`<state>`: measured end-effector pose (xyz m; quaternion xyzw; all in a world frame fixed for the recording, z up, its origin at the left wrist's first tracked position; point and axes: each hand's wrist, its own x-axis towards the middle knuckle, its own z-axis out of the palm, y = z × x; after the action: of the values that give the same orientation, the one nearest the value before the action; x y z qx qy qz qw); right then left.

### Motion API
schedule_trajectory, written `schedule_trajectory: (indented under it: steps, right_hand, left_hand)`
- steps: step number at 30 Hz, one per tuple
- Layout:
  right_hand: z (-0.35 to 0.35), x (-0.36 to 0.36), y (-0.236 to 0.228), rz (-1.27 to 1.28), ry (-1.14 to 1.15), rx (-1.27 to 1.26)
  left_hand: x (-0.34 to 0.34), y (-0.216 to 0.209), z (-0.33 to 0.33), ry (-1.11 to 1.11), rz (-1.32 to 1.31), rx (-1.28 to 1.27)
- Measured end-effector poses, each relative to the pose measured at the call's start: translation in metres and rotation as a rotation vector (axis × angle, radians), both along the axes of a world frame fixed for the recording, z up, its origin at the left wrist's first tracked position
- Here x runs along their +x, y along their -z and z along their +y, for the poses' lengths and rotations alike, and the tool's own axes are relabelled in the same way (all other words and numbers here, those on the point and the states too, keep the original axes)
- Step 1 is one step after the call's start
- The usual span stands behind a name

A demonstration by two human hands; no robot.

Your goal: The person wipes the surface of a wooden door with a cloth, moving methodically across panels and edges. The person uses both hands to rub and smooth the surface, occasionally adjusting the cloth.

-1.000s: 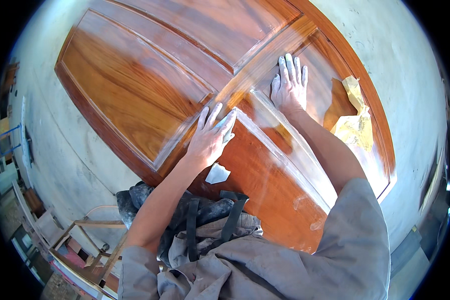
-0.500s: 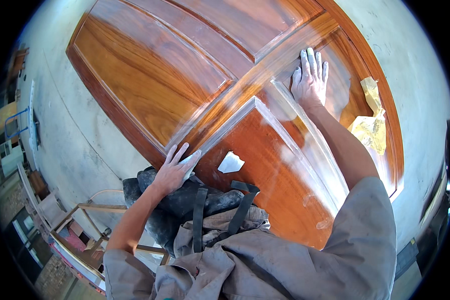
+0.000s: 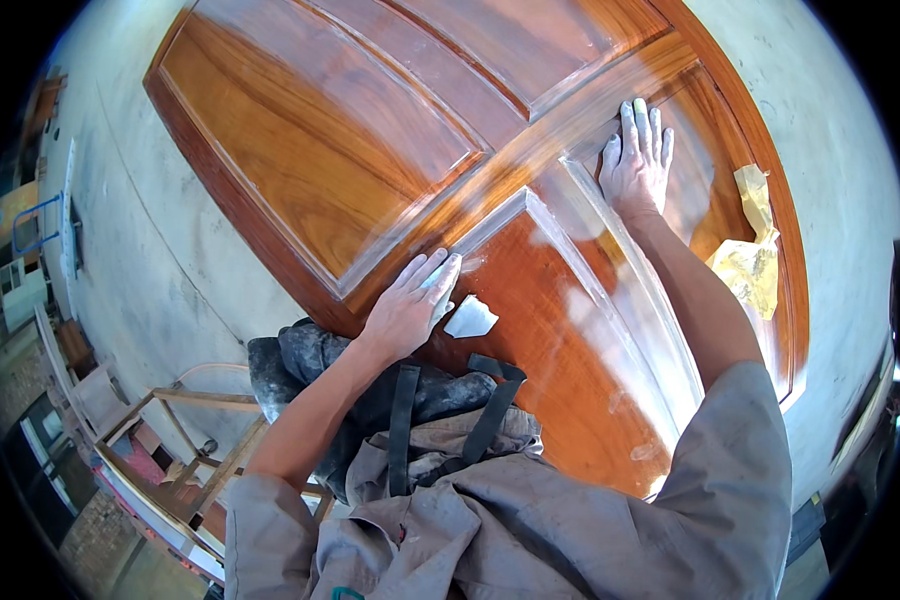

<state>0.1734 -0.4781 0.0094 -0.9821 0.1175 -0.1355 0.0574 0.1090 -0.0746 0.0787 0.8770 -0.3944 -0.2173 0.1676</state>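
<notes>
A large brown wooden door (image 3: 560,400) with raised panels and mouldings lies flat before me, whitish dust over much of it. My left hand (image 3: 402,308) rests on its crossing rail with fingers stretched, keeping a pale folded piece of sandpaper (image 3: 440,311) against the wood; most of that piece is hidden. Farther off to the right, my right hand (image 3: 634,178) lies flat on a dusty panel, fingers apart, a yellowish-green patch on one fingertip. Whether anything is under that palm cannot be seen. Beside my left hand sits a loose white torn scrap (image 3: 471,317).
Crumpled yellowish paper (image 3: 750,265) lies along the door's right side. Dark padded material (image 3: 320,360) bulges between my body and the door's near left edge. At the lower left stands a wooden frame (image 3: 200,400). Grey concrete floor (image 3: 130,240) surrounds the door.
My left hand has slid forward and right along the rail with the sandpaper, close to the white scrap. My right hand keeps nearly the same place on its panel. The view has shifted slightly.
</notes>
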Motion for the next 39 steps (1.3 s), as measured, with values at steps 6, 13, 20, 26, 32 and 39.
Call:
schedule_trajectory:
  steps: [6, 13, 20, 26, 32, 39]
  right_hand:
    - [-0.003, 0.004, -0.001, 0.01, 0.021, -0.015]
    - [0.001, -0.005, -0.001, 0.031, 0.018, -0.003]
    - [0.003, 0.0, -0.003, -0.003, 0.012, -0.02]
    - [0.0, 0.002, -0.006, 0.008, 0.014, -0.006]
    - [-0.003, 0.003, -0.005, 0.035, -0.006, 0.013]
    - [0.005, -0.004, -0.009, 0.064, 0.015, 0.001]
  left_hand:
    - [-0.015, -0.01, 0.039, 0.022, 0.041, 0.097]
    - [0.001, -0.003, 0.005, 0.017, -0.034, -0.003]
    - [0.032, 0.008, -0.064, -0.004, -0.091, -0.164]
    - [0.013, 0.009, -0.036, -0.039, -0.073, -0.111]
    - [0.03, -0.003, 0.021, -0.164, -0.2, -0.012]
    - [0.046, 0.017, 0.035, -0.097, -0.223, 0.071]
